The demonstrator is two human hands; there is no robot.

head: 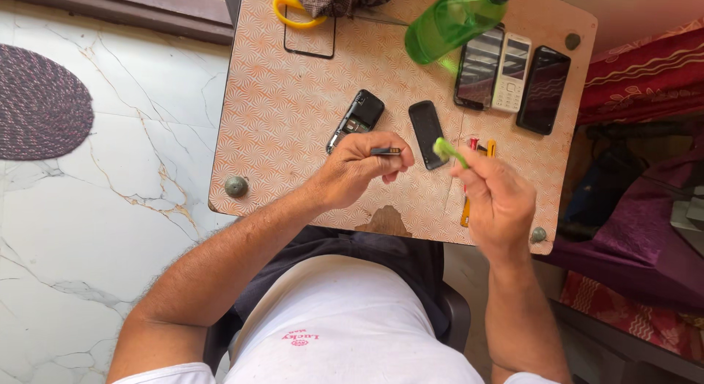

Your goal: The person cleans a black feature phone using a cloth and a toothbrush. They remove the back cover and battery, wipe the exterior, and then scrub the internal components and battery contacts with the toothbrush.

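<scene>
Mid-frame, left hand (359, 171) pinches a thin, light, fragile phone part (386, 151) by its edges; right hand (499, 201) is closed around a green brush (449, 151).

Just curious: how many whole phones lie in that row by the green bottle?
3: a dark one nearest the green bottle, a white keypad one in the middle, a black one at the table's edge.
</scene>
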